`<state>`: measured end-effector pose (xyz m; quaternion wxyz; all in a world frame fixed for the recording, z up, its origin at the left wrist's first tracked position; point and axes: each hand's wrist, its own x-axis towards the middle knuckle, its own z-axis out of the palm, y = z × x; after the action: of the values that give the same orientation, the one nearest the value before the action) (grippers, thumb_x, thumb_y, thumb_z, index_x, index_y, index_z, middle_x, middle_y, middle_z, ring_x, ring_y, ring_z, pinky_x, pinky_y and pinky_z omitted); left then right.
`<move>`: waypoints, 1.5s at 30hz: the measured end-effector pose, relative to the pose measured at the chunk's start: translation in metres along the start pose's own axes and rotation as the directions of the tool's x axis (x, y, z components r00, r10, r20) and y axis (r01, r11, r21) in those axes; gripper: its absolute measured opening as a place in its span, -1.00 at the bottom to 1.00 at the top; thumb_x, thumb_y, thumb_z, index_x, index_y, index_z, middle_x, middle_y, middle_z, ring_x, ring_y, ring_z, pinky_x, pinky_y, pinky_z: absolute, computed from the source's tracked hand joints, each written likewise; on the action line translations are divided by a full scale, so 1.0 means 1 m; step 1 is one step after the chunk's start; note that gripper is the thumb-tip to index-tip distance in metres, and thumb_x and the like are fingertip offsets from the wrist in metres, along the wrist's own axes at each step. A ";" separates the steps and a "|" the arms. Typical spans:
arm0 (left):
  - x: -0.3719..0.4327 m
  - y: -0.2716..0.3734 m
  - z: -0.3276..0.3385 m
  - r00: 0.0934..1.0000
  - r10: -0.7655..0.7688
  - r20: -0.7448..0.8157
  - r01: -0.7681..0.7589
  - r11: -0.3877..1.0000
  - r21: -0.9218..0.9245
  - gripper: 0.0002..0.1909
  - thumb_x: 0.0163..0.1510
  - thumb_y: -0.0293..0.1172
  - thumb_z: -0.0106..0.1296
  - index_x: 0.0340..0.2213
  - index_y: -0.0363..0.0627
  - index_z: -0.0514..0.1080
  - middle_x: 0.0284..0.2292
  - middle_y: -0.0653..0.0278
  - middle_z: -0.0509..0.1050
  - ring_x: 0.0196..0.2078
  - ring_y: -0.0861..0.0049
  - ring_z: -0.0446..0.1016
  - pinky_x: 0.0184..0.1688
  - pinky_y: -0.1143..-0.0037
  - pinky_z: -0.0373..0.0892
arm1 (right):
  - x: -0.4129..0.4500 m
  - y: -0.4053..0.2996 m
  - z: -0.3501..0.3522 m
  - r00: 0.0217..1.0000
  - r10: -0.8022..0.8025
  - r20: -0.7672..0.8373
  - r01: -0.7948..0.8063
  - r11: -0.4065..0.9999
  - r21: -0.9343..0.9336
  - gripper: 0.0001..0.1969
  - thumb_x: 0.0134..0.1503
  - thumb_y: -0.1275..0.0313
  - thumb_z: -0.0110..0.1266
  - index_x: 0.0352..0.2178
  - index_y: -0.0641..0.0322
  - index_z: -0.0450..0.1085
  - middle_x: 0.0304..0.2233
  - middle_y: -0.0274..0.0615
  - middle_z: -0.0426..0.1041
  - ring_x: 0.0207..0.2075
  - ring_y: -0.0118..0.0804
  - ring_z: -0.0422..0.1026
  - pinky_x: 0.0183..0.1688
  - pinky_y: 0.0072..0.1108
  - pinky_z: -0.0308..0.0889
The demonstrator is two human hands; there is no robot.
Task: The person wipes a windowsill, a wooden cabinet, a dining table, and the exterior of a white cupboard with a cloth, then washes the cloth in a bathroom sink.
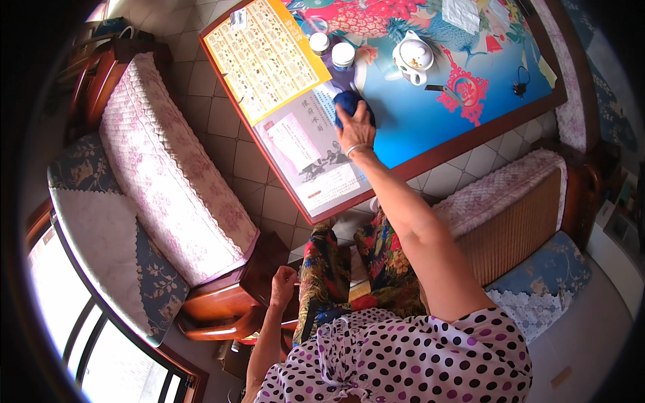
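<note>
My right hand (357, 130) presses a crumpled dark blue cloth (347, 103) onto the table's printed cover, fingers spread over it. Under and beside the cloth lie printed sheets, among them a grey one (322, 136) with writing. Two white-lidded jars (343, 55) stand just beyond the cloth, and a white teapot (414, 53) with its lid on is farther right. My left hand (283, 284) hangs low beside my left thigh, away from the table, its fingers curled in with nothing visible in them.
A wooden-edged table (453, 146) carries a yellow printed chart (267, 60), a narrow metal-bladed tool (446, 91), a small black corded object (520, 86) and crumpled white paper (461, 15). Quilt-covered wooden seats stand left (166, 171) and right (504, 186). Tiled floor (252, 186) lies between.
</note>
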<state>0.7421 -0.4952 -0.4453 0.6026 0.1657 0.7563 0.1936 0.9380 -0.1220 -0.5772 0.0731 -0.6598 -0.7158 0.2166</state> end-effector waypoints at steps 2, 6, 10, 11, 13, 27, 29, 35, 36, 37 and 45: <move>0.004 0.003 -0.001 1.000 0.019 0.004 -0.019 1.000 0.017 -0.95 -0.01 -0.61 -0.08 -0.43 -0.31 0.30 -0.54 0.27 0.38 -0.49 0.62 0.41 -0.43 0.59 0.42 | -0.006 0.000 0.007 0.994 -0.112 0.021 0.113 0.991 -0.074 -0.51 -0.11 0.40 0.12 -0.08 -0.29 0.30 0.02 -0.07 0.06 -0.15 -0.05 0.28 -0.29 -0.35 0.37; 0.007 0.020 0.000 0.999 0.035 0.011 -0.035 0.999 0.021 -0.95 -0.01 -0.60 -0.08 -0.43 -0.31 0.29 -0.54 0.28 0.37 -0.48 0.63 0.40 -0.42 0.60 0.41 | -0.005 0.033 0.015 0.949 -0.316 -0.008 0.315 0.942 0.113 -0.61 -0.10 0.46 0.06 -0.19 -0.26 0.39 -0.01 -0.23 0.16 -0.18 -0.14 0.32 -0.28 -0.35 0.37; 0.004 0.007 0.000 1.000 0.018 -0.016 -0.019 0.998 -0.060 -0.94 0.00 -0.59 -0.07 -0.43 -0.30 0.30 -0.54 0.29 0.37 -0.48 0.64 0.40 -0.41 0.61 0.40 | 0.018 0.040 -0.023 0.967 -0.200 -0.157 0.237 0.933 0.270 -0.58 -0.11 0.56 0.02 -0.19 -0.20 0.40 -0.18 -0.20 0.26 -0.16 -0.05 0.31 -0.23 -0.30 0.33; 0.004 0.005 0.000 1.000 0.024 -0.018 -0.024 0.999 -0.038 -0.94 0.00 -0.58 -0.06 -0.43 -0.30 0.30 -0.54 0.29 0.37 -0.48 0.64 0.39 -0.41 0.61 0.40 | 0.029 0.045 -0.036 0.970 -0.169 -0.176 0.208 0.949 0.237 -0.56 -0.10 0.58 0.00 -0.16 -0.21 0.38 -0.17 -0.18 0.26 -0.14 -0.02 0.30 -0.23 -0.28 0.33; 0.006 0.007 0.003 1.000 0.026 -0.015 -0.027 1.000 -0.016 -0.94 0.00 -0.58 -0.06 -0.43 -0.29 0.30 -0.54 0.29 0.38 -0.47 0.64 0.39 -0.41 0.61 0.39 | 0.054 0.065 -0.052 0.993 -0.114 -0.039 0.116 0.992 0.045 -0.45 -0.08 0.59 -0.03 -0.02 -0.19 0.25 -0.14 -0.16 0.26 -0.13 0.01 0.29 -0.22 -0.28 0.33; 0.012 0.018 0.006 0.999 0.048 -0.011 -0.047 0.999 0.019 -0.90 0.00 -0.53 -0.04 -0.42 -0.32 0.32 -0.54 0.25 0.42 -0.47 0.61 0.41 -0.40 0.59 0.37 | -0.030 -0.031 0.016 0.936 -0.329 0.128 0.333 0.943 -0.012 -0.56 -0.05 0.57 -0.07 -0.14 -0.22 0.32 -0.06 -0.41 0.20 -0.09 -0.22 0.19 -0.09 -0.10 0.09; 0.013 0.020 0.003 0.998 0.054 -0.012 -0.053 0.998 0.017 -0.90 0.00 -0.53 -0.04 -0.42 -0.31 0.32 -0.54 0.25 0.42 -0.47 0.62 0.41 -0.40 0.59 0.37 | -0.049 -0.021 0.021 0.901 -0.397 0.173 0.401 0.916 0.013 -0.68 -0.01 0.45 -0.06 -0.19 -0.22 0.34 -0.11 -0.43 0.22 -0.09 -0.24 0.18 -0.09 -0.05 0.09; 0.008 0.014 -0.002 0.999 0.045 -0.013 -0.045 0.999 0.002 -0.91 0.00 -0.53 -0.04 -0.42 -0.30 0.31 -0.54 0.26 0.42 -0.47 0.63 0.41 -0.40 0.61 0.35 | -0.062 0.014 0.017 0.880 -0.465 0.097 0.442 0.877 0.189 -0.67 -0.13 0.55 0.07 -0.31 -0.18 0.42 -0.21 -0.45 0.29 -0.15 -0.28 0.24 -0.11 -0.22 0.10; 0.007 0.012 -0.003 0.999 0.039 -0.007 -0.039 0.999 -0.001 -0.91 0.00 -0.53 -0.04 -0.42 -0.30 0.31 -0.54 0.26 0.42 -0.48 0.63 0.41 -0.40 0.61 0.35 | -0.054 0.017 0.008 0.925 -0.372 0.071 0.339 0.897 0.284 -0.59 -0.26 0.59 0.16 -0.32 -0.17 0.43 -0.24 -0.39 0.31 -0.17 -0.27 0.26 -0.10 -0.26 0.10; 0.008 0.010 -0.002 0.999 0.035 -0.006 -0.035 0.999 -0.007 -0.91 0.00 -0.53 -0.04 -0.42 -0.30 0.31 -0.54 0.26 0.42 -0.48 0.63 0.41 -0.40 0.61 0.35 | -0.041 0.026 0.002 0.956 -0.290 0.040 0.267 0.919 0.290 -0.56 -0.32 0.59 0.20 -0.31 -0.11 0.43 -0.24 -0.31 0.31 -0.19 -0.22 0.28 -0.10 -0.32 0.16; 0.014 0.009 -0.001 0.998 0.049 0.036 -0.049 0.999 -0.009 -0.93 0.05 -0.53 -0.08 -0.41 -0.30 0.29 -0.53 0.29 0.39 -0.48 0.65 0.40 -0.37 0.62 0.38 | 0.000 0.059 -0.009 0.999 0.018 -0.043 -0.017 1.000 0.011 -0.48 -0.17 0.43 0.13 -0.07 -0.12 0.32 -0.05 -0.09 0.16 -0.11 0.04 0.26 -0.10 -0.32 0.28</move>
<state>0.7388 -0.4807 -0.4521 0.6120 0.1852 0.7401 0.2083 0.9955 -0.1180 -0.5929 0.0902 -0.6702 -0.7070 0.2067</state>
